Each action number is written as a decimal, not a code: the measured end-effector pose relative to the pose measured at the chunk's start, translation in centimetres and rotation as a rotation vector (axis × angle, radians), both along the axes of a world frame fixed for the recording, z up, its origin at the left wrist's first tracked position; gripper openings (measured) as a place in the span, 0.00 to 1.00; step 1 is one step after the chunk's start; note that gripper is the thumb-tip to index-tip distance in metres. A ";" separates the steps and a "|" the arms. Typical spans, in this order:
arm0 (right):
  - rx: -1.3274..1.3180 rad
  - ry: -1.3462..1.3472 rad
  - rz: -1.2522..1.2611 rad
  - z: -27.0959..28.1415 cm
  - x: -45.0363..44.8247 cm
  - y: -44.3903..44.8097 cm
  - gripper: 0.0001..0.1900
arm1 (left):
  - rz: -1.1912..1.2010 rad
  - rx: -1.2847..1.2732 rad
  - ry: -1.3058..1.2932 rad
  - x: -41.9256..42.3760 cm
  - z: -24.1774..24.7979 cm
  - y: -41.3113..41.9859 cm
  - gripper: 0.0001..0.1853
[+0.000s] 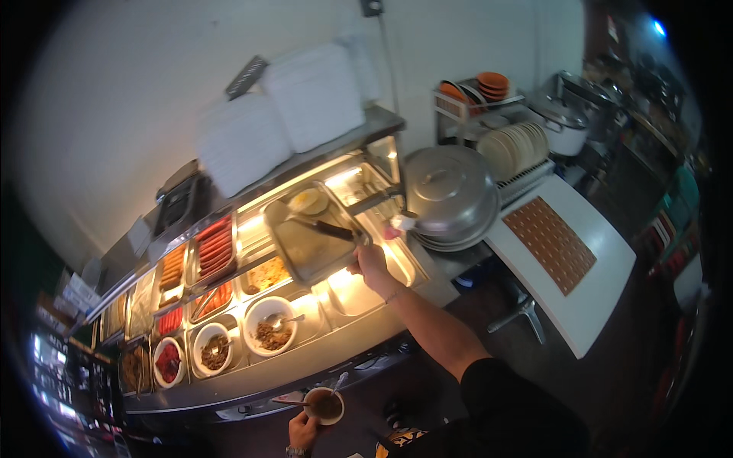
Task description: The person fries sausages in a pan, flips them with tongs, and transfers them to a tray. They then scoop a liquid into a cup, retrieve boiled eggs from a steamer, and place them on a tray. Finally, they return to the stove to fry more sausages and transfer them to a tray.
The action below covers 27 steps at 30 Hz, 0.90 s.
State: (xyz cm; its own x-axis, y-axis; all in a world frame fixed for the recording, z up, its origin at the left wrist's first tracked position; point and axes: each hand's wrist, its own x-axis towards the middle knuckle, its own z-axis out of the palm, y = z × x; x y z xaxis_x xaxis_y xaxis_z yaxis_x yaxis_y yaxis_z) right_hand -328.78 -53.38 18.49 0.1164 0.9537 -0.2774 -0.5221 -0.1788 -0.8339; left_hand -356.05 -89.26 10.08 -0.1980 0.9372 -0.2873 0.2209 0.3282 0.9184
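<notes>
My right hand (371, 268) grips the near right edge of a metal tray (303, 260), which is tilted above the lit food warmer counter (361, 332). In the tray lie what look like fried eggs (309, 201) and a turner with a black handle (333, 231). Low in the view, my left hand (302, 430) holds a cup (326, 407) of brown liquid with two utensil handles sticking out. Nearest the cup on the counter is a white bowl (252, 326) of brown chopped food with a spoon. The tray hides part of the warmer beneath it.
Red sausages (216, 249) fill a pan at left, beside smaller bowls (213, 349). A large lidded aluminium pot (449, 189) stands right of the warmer, before racked plates (512, 150). A white table (607, 252) juts out at right. White stacks (315, 97) top the warmer.
</notes>
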 end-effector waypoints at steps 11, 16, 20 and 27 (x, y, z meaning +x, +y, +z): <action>0.145 0.140 -0.098 2.5 39.5 -35.4 0.08 | -0.480 -0.134 -0.005 26.4 0.6 0.0 0.13; -0.143 0.036 -0.514 4.8 60.0 -53.4 0.07 | -0.640 -0.318 -0.118 48.9 1.7 -4.9 0.16; -0.144 -0.099 -0.791 2.8 76.1 -63.9 0.05 | -0.839 -0.442 -0.104 67.4 2.4 -6.6 0.15; -0.146 -0.299 -1.106 -4.9 105.3 -68.0 0.06 | -1.130 -0.535 -0.113 99.9 -1.0 -2.7 0.14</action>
State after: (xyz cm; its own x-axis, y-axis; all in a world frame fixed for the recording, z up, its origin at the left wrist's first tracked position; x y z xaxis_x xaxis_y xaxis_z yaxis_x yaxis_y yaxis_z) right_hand -223.50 -121.37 13.63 0.9478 0.2508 -0.1969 -0.2386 0.1483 -0.9597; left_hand -256.14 -91.92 9.09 0.6892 0.3280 -0.6461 0.5502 0.3434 0.7612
